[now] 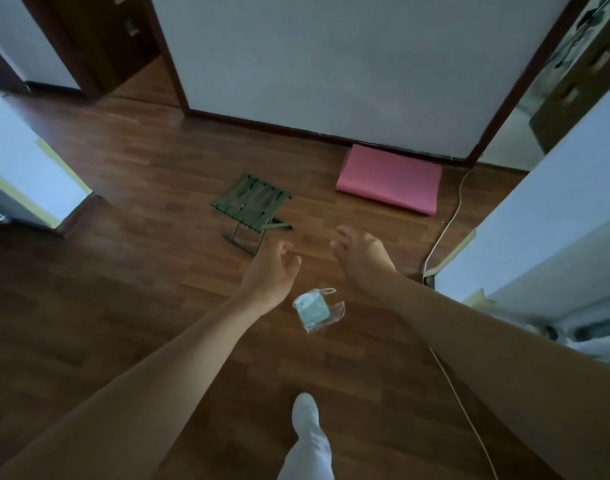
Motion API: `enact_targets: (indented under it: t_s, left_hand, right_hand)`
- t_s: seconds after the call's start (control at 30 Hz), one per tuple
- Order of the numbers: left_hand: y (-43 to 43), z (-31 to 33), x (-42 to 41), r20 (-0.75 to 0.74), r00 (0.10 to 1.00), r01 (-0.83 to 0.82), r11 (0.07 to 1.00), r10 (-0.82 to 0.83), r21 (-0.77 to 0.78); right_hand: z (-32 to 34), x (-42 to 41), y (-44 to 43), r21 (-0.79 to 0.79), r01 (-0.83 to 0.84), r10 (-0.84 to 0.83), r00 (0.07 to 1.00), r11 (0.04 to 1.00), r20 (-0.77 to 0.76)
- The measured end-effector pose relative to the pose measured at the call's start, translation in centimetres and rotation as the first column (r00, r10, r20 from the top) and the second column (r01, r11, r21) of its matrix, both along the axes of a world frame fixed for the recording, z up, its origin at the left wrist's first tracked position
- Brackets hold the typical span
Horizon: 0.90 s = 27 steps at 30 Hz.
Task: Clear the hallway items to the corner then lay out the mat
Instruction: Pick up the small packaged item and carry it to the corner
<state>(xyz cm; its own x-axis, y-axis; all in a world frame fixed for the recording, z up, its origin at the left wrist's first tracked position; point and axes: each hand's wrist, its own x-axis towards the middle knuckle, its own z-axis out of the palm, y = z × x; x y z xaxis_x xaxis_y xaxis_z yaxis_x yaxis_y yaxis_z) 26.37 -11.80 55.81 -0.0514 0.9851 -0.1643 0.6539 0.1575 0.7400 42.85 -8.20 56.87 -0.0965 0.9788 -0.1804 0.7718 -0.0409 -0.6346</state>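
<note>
Mat [388,178]: pink, folded, on floor at far wall, not laid out. Stool [251,206] and clear bag [315,310] w/ teal box inside lie mid-floor; we judge clearing is the step in hand. Left hand [272,271], right hand [360,252]: fingers loosely spread, holding nothing. Next, probably: we bend and grip the stool.

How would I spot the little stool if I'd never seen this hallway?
Start at the big white wall facing you, where a folded pink mat lies at its foot. Left of the mat, out on the wooden floor, stands the stool. It alone is dark green, with a strap seat on thin legs.
</note>
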Motion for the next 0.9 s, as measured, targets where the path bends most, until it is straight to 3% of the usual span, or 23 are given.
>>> enact_targets:
  t_s: [0.27,0.5,0.67,0.9]
  left_hand:
    - [10.4,-3.3,0.6,-0.032,0.996,-0.084,0.995,0.082,-0.053]
    - [15.2,-8.9,1.8,-0.026,0.971,-0.238,0.962,0.237,-0.133]
    - [17.1,-17.4,3.4,-0.077,0.94,-0.342,0.926,0.334,-0.16]
    - [17.8,-35.6,5.6,-0.063,0.91,-0.413,0.885,0.409,-0.216]
  right_hand:
    - [-3.6,-0.2,12.0,-0.096,-0.083,0.082,0.997,0.992,-0.011]
    - [-9.7,0.1,19.1,-0.194,-0.26,0.269,0.963,0.946,0.023]
    - [-17.9,0.5,22.4,-0.258,-0.384,0.411,0.91,0.887,0.061]
    - [-36.3,1.0,24.6,-0.278,-0.437,0.475,0.876,0.855,0.083]
